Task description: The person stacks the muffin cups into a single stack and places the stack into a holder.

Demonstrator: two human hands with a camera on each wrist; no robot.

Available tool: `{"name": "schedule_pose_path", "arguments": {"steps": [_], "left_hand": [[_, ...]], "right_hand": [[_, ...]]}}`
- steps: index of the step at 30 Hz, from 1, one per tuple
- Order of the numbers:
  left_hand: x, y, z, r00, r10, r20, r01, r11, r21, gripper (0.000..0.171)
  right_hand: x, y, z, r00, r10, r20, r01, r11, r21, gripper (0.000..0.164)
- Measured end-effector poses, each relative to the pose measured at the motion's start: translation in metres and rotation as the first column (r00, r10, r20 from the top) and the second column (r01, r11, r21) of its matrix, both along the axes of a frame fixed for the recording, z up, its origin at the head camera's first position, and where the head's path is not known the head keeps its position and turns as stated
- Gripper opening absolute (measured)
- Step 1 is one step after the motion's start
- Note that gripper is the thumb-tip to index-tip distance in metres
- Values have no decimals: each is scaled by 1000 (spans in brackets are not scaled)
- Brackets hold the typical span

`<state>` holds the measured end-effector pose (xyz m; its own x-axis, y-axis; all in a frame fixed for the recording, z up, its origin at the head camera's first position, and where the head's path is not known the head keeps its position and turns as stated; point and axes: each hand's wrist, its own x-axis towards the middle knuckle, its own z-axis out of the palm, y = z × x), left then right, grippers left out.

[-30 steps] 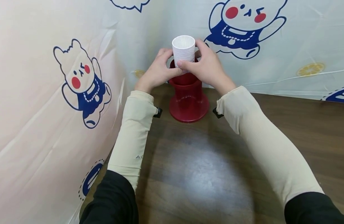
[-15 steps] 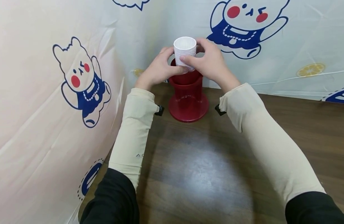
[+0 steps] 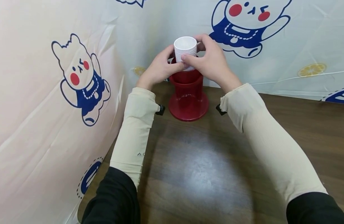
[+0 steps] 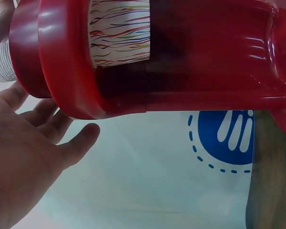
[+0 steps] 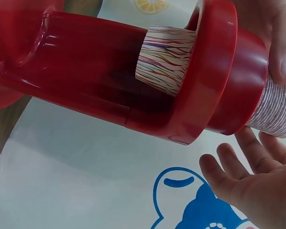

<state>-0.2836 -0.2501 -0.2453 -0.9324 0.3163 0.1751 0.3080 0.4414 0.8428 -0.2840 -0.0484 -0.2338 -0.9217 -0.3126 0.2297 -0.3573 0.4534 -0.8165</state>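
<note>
A stack of white paper cups [image 3: 185, 52] stands upright in the top of a red cup dispenser [image 3: 188, 105]. My left hand [image 3: 160, 67] holds the stack from the left, thumb in front and fingers partly hidden behind. From the right, my right hand [image 3: 212, 61] grips the same stack, its thumb lying across the front. In the left wrist view, a cup printed with wavy coloured lines [image 4: 121, 33] shows in the dispenser's front opening. The right wrist view shows the ribbed stack [image 5: 279, 109] protruding from the dispenser's collar between the hands.
The dispenser's round foot stands on a dark wooden table [image 3: 200, 161], close to the back corner. A cartoon-printed cloth [image 3: 26, 102] hangs along the left side and behind the dispenser.
Both hands and the cup stack have shifted slightly to the right over the dispenser. The right thumb has moved a little higher on the stack. The dispenser stays in place.
</note>
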Motion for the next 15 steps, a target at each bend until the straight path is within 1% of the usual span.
{"name": "schedule_pose_path", "arguments": {"steps": [2, 5, 10, 15], "left_hand": [[0, 0, 0, 1000, 2, 3, -2, 1000, -12, 63], [0, 0, -3, 1000, -2, 17, 2, 1000, -19, 66], [-4, 6, -8, 999, -17, 33, 18, 1000, -23, 77], [-4, 8, -7, 999, 6, 38, -5, 1000, -13, 85]], "right_hand": [[0, 0, 0, 1000, 0, 11, -1, 1000, 4, 68], [0, -1, -1, 1000, 3, 25, -3, 1000, 7, 68], [0, 3, -5, 1000, 6, 17, -5, 1000, -15, 72], [2, 7, -5, 1000, 7, 14, -7, 1000, -24, 79]]}}
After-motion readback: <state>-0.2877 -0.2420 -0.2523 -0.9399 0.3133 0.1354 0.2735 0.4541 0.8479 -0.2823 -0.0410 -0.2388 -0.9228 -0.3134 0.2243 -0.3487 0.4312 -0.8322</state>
